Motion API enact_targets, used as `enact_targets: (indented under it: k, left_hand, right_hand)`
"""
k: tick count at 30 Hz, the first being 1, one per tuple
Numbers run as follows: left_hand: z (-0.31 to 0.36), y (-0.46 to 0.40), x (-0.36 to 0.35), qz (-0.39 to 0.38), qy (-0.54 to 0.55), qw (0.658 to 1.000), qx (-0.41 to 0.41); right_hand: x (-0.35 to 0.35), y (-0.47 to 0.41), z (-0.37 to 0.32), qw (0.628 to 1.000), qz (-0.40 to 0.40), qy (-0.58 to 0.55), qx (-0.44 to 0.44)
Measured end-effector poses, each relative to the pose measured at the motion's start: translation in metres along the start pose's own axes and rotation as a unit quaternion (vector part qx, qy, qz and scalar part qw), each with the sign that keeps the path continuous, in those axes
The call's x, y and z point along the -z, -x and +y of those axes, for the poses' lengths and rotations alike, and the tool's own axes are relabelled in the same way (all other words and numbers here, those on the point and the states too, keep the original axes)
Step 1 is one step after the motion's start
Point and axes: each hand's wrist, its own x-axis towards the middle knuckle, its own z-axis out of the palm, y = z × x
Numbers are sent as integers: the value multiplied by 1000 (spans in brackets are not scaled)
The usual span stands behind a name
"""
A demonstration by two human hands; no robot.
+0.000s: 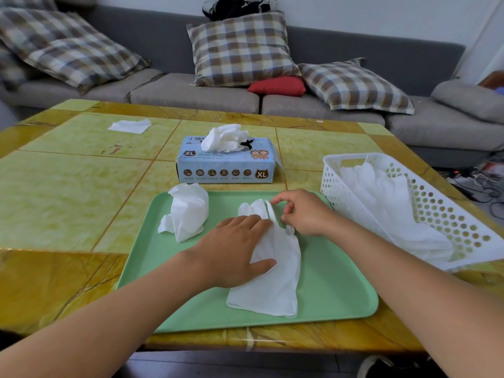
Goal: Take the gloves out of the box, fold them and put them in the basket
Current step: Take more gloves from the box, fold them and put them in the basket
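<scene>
— What was the setting?
— A yellow-green table (81,186) before a grey sofa (191,96) with plaid cushions (240,49).
— The hands?
— The left hand (234,249) pressed flat on a white glove (275,282) on the green tray (335,290); the right hand (302,214) pinched its fingertips. The basket (425,203) ran off-frame.

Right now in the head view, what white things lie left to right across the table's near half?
Crumpled white glove on the green tray → flat white glove under both hands → white perforated plastic basket holding gloves.

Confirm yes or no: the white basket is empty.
No, the white basket on the table already holds white gloves lying inside it.
</scene>
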Motion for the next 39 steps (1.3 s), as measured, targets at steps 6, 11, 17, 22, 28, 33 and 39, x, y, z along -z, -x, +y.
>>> enact_targets:
  k: [6,11,17,22,28,33,39]
  left_hand:
    - [-7,2,-3,-22,-26,999,-5]
    - [-6,2,-8,-32,-47,998,-10]
    - [-7,0,-11,-55,-34,998,-8]
    - [-5,0,-10,-61,-42,997,-2]
    - [-8,-1,-5,-63,-15,998,13]
    - [-10,-2,8,-15,-38,999,26]
    - [-3,0,20,17,-13,998,52]
  right_hand:
    - [9,-15,-21,997,-20,-55,-55]
    - [17,-20,-32,994,-41,-94,-46]
    - [24,-17,-28,983,-53,-168,-58]
    - [19,-22,-17,975,-12,-216,-54]
    - [25,-17,-17,982,144,-76,95]
    - [29,12,-16,988,-49,123,76]
    - [24,18,-6,995,-21,98,15]
